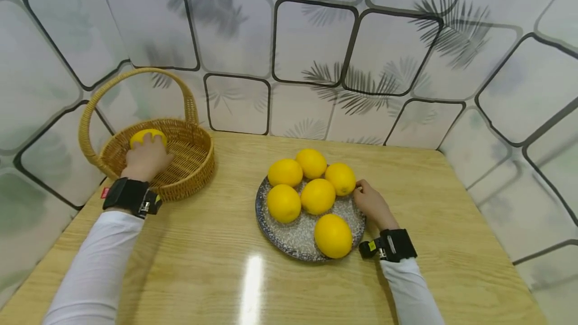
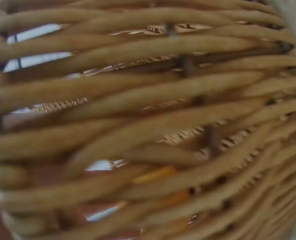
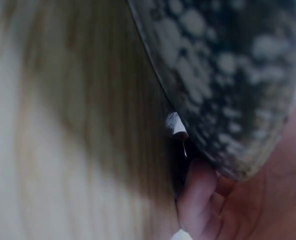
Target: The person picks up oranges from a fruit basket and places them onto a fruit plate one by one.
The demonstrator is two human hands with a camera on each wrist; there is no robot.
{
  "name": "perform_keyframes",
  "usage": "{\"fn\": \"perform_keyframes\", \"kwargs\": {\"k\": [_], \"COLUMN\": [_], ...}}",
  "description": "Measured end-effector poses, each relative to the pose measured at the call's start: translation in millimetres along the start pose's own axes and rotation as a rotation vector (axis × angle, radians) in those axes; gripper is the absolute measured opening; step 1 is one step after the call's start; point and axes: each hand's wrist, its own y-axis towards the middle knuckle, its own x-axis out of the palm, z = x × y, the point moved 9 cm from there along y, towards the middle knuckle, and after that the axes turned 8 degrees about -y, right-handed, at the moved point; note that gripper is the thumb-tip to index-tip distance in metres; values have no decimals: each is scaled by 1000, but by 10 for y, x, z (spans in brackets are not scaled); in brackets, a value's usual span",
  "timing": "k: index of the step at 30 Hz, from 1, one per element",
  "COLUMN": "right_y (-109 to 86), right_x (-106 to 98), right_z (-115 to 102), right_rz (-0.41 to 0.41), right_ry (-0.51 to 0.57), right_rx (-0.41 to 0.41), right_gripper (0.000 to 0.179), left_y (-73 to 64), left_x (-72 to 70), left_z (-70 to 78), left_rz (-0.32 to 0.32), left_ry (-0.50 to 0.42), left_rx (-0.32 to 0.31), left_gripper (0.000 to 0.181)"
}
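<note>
Inside the wicker basket (image 1: 198, 177) at the left, my left hand (image 1: 146, 158) holds a yellow lemon (image 1: 149, 134) from above, its fingers spread over the fruit. Woven basket strands (image 2: 137, 100) fill the left wrist view and hide that hand; a patch of yellow shows through them. My right hand (image 1: 372, 203) grips the right edge of a speckled grey plate (image 1: 289, 237). Its curled fingers (image 3: 198, 195) lie at the underside of the plate rim (image 3: 228, 100) in the right wrist view. Several lemons (image 1: 318, 196) sit on the plate.
The basket's tall arched handle (image 1: 149, 70) rises over its opening. Both containers stand on a light wooden table (image 1: 217, 265). A patterned wall (image 1: 311, 109) borders the table at the back and sides.
</note>
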Motion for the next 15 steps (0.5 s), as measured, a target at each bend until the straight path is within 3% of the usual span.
{"fn": "perform_keyframes", "kwargs": {"k": [10,15], "right_y": [-2,-9], "right_x": [9,-6], "right_z": [-10,-4], "right_rz": [-14,-5], "right_ry": [-7,-3], "right_rx": [-9,-11], "right_gripper": [47,47], "left_y": [46,84], "left_x": [30,-48], "left_z": [-211,-210], "left_rz": [58,163], "left_ry": [-85,-58], "left_rx": [-19,2], "left_gripper": [81,78]}}
